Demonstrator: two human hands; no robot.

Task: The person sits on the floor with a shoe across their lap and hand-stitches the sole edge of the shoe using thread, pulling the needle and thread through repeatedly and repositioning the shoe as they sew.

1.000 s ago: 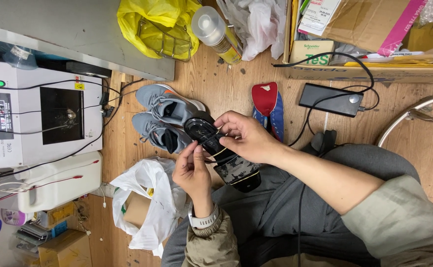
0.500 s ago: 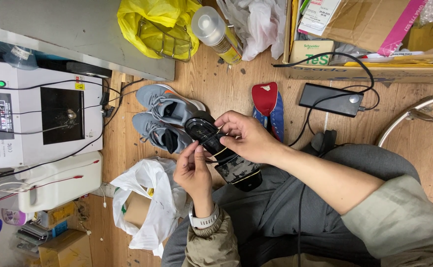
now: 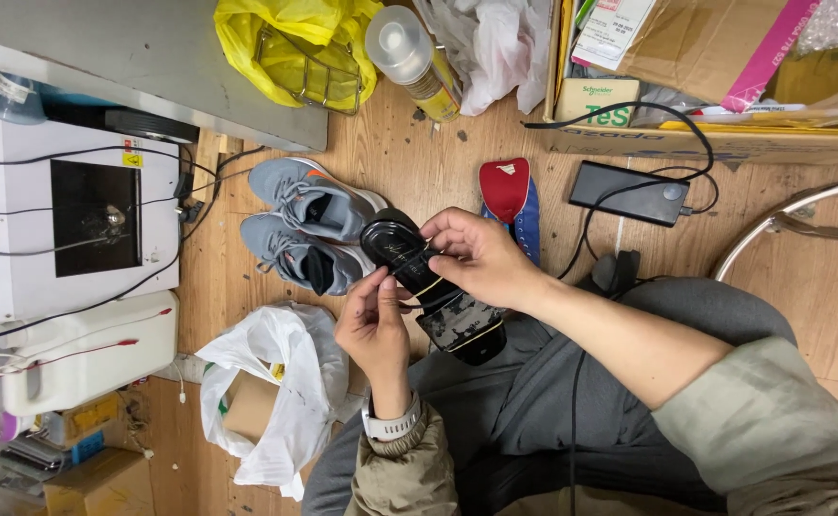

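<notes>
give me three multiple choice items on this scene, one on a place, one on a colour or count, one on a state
1. Where does the pair of grey sneakers lie?
A. on the wooden floor beside the white machine
B. inside the cardboard box
C. on the person's lap

2. What colour is the bag at the top by the spray can?
A. blue
B. yellow
C. black

3. How is the black sandal held?
A. lying untouched on the floor
B. by one hand only
C. by both hands above the lap

Answers: 1 A, they sit on bare boards next to the white machine. 2 B, the plastic is bright yellow. 3 C, the left hand pinches it from below and the right hand grips it from above.
</notes>
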